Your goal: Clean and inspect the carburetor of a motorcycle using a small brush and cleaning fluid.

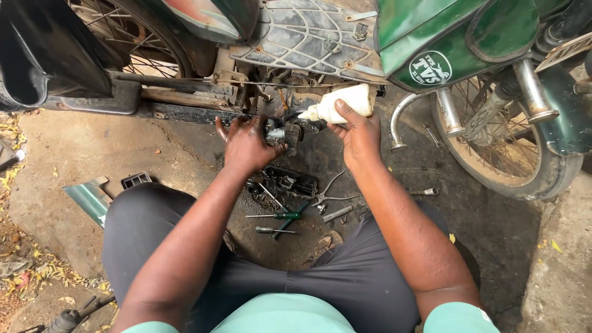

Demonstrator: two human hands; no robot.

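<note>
A person sits on oil-stained ground beside a green motorbike (431, 37), seen from above. The left hand (246, 145) is clenched around a small, dark, greasy engine part (283, 132) with metal teeth or fins, held near the middle of the view. The right hand (357, 132) grasps a white plastic bottle (339, 103) around its body, thumb on top, nozzle pointing toward nine o'clock and nearly touching the part.

The part looks like solid metal: stiff, probably heavy for its bulk, and slick with grease, so a full wrap of the fingers around its barrel seems the safest hold. The bottle looks light and soft-walled; it likely yields when squeezed, so the middle of its body is the sensible place to grip, and its smudged surface may be slippery.

Toward six o'clock of the hands, between the knees, lie a black tray (290, 182) of small pieces, pliers (333, 194) and green-handled screwdrivers (277, 216). The front wheel (505, 160) stands at three o'clock, with a spanner (422, 192) on the ground near it. A green panel (89, 198) lies at nine o'clock.
</note>
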